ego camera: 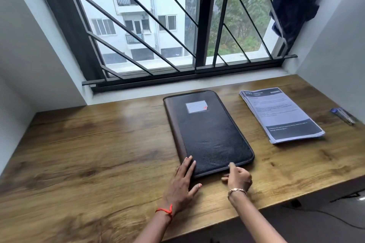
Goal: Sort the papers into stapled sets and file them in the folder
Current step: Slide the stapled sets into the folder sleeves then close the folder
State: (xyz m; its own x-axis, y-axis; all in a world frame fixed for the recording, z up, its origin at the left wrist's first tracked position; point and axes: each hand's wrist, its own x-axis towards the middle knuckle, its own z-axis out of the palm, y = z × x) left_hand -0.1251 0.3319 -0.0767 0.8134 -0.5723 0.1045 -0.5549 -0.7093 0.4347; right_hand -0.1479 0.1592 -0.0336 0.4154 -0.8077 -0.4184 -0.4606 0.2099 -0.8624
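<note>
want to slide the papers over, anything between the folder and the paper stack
Nothing lies there. The head view shows only a bare strip of wooden desk between the closed folder and the paper stack.

One folder [207, 132], one paper stack [281, 114], one blue item [342, 115].

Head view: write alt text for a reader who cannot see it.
A closed dark folder lies on a wooden desk; the person's left hand rests flat on its near left corner and the right hand touches its near edge with the index finger. A stack of printed papers lies apart to its right, a pen farther right.
</note>
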